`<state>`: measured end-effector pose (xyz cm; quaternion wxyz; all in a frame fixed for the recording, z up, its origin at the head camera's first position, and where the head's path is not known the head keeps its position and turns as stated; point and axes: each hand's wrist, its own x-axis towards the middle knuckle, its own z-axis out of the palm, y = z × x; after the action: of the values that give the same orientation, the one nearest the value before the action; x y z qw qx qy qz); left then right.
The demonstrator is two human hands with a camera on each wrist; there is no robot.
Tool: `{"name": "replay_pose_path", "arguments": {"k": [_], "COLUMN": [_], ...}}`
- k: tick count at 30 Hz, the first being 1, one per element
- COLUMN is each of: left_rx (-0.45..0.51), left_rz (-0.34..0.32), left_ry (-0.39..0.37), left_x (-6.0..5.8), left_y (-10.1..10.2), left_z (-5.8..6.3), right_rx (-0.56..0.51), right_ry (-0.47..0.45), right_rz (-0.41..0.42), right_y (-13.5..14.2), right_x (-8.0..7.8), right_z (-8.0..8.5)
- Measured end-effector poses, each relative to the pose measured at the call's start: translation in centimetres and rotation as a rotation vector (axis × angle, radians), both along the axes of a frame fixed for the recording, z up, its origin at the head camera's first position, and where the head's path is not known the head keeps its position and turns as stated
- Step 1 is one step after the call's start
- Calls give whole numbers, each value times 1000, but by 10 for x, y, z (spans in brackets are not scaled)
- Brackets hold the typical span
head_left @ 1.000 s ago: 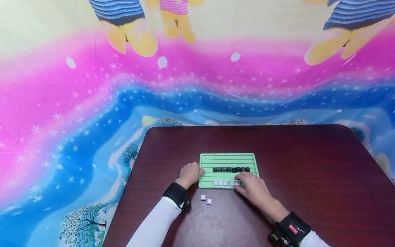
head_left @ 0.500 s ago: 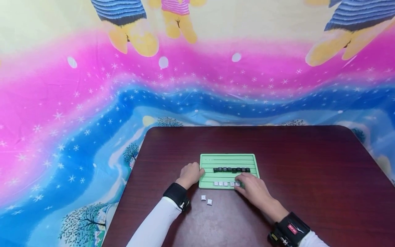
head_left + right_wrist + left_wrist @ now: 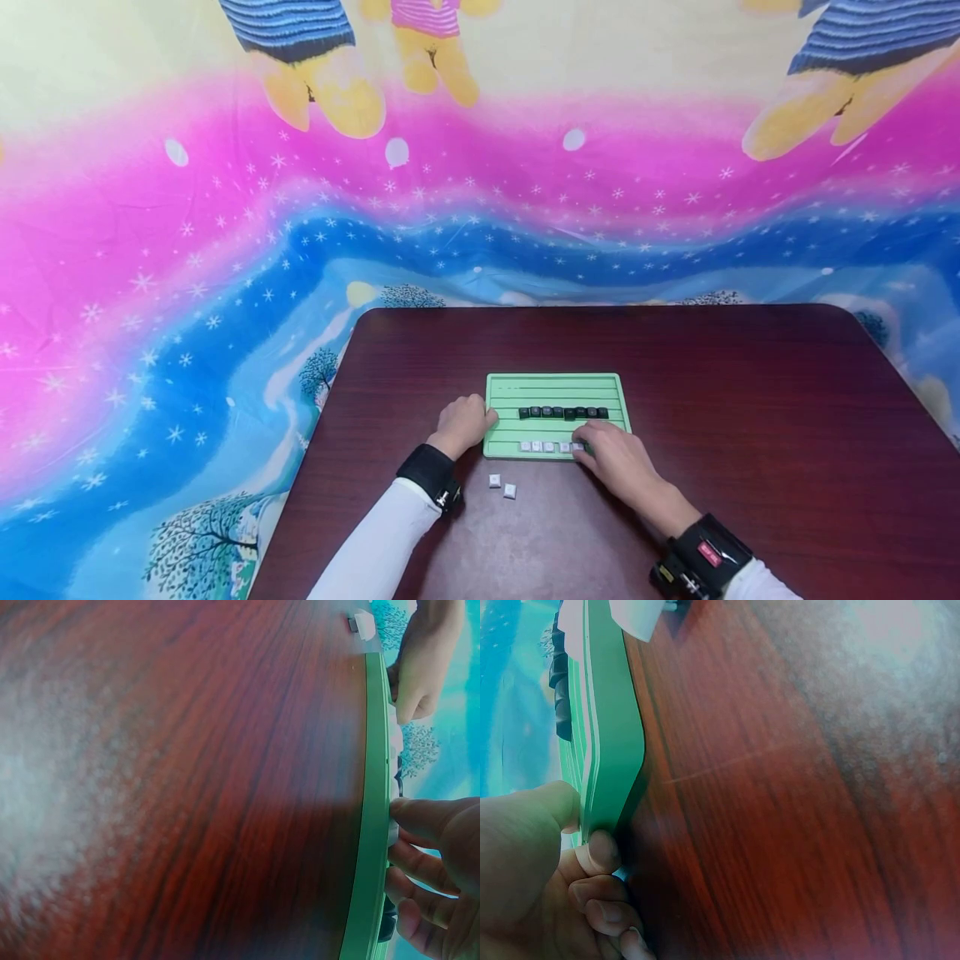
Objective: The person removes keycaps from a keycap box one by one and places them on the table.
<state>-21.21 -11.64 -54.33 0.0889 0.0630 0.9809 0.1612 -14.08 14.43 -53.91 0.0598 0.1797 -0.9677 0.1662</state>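
A light green ridged tray (image 3: 555, 380) lies on the table, carrying a row of black keycaps (image 3: 558, 412) and, nearer the front, a row of white keycaps (image 3: 536, 447). My left hand (image 3: 460, 423) grips the tray's left edge, thumb (image 3: 561, 804) on top and fingers curled at the side. At the right end of the white row, my right hand (image 3: 618, 458) pinches a white keycap (image 3: 394, 832) between thumb and fingers. That keycap is partly hidden by the fingers in the head view. Two loose white keycaps (image 3: 510, 492) lie in front of the tray.
The dark red wooden table (image 3: 750, 400) extends around the tray, with its far edge behind it. A printed cloth (image 3: 600, 183) hangs beyond that edge. Each wrist wears a black strap with a camera (image 3: 705, 558).
My right thumb and fingertips have shifted slightly to the right at the end of the white row. The left hand, the tray and the two loose keycaps stay in place.
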Motion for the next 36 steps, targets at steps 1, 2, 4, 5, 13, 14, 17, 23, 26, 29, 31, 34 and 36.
{"name": "replay_pose_path", "arguments": {"k": [1, 2, 4, 5, 13, 14, 17, 23, 26, 29, 31, 34, 36], "left_rx": [-2, -2, -3, -2, 2, 2, 8, 16, 19, 23, 18, 17, 14], "left_rz": [2, 5, 7, 7, 3, 2, -1, -4, -7, -13, -17, -21, -20], "left_ry": [-3, -6, -10, -10, 0, 1, 6, 6, 2, 10, 17, 26, 22], "left_x": [0, 0, 0, 0, 0, 0, 0, -1, -1, 0, 0, 1, 1], "left_y": [0, 0, 0, 0, 0, 0, 0, 0, 0, 0, 0, 0, 0], "left_z": [0, 1, 1, 1, 1, 2, 1, 1, 1, 0, 0, 1, 1], "right_rx": [0, 0, 1, 3, 7, 7, 8, 18, 22, 21, 16, 12, 10], "right_ry": [-4, -9, -18, -23, -33, -32, -28, -13, 0, 23, 39, 59, 70], "right_rz": [-1, -2, -4, -6, -6, -6, -4, 2, 6, 14, 19, 23, 26], "right_y": [0, 0, 0, 0, 0, 0, 0, 0, 0, 0, 0, 1, 1], "right_x": [0, -1, -1, -1, -2, -2, -2, -3, -3, -2, -2, -1, 0], "right_z": [0, 0, 1, 1, 2, 2, 2, 1, 1, 1, 2, 3, 3]}}
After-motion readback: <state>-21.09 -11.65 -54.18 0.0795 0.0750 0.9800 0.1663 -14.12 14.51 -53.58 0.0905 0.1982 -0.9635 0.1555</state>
